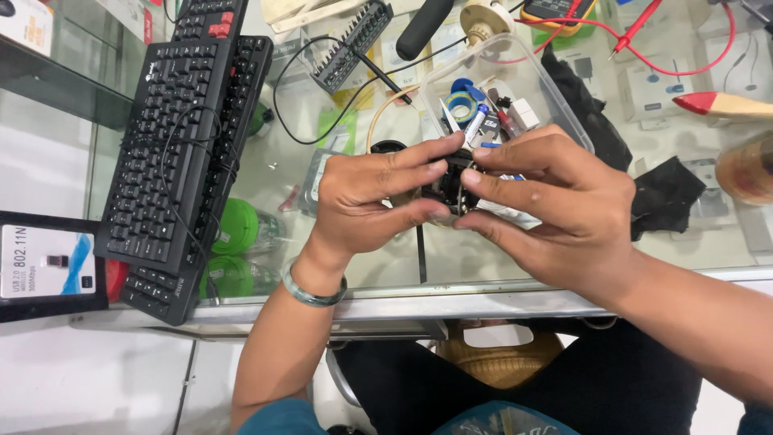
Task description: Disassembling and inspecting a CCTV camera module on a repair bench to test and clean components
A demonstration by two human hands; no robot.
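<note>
Both my hands meet over the glass counter (386,266) and pinch one small black part (449,184) between them. My left hand (366,197) grips it from the left with thumb below and fingers above; a pale green bangle (310,292) circles that wrist. My right hand (543,205) holds it from the right with fingertips closed on it. Most of the black part is hidden by my fingers, so its shape is unclear.
Two black keyboards (173,153) lie stacked at the left with a thin cable over them. Behind my hands stands a clear plastic box (555,101) of small parts. A screwdriver bit rack (350,44), red probe leads (644,56) and black cloths (664,197) lie further back.
</note>
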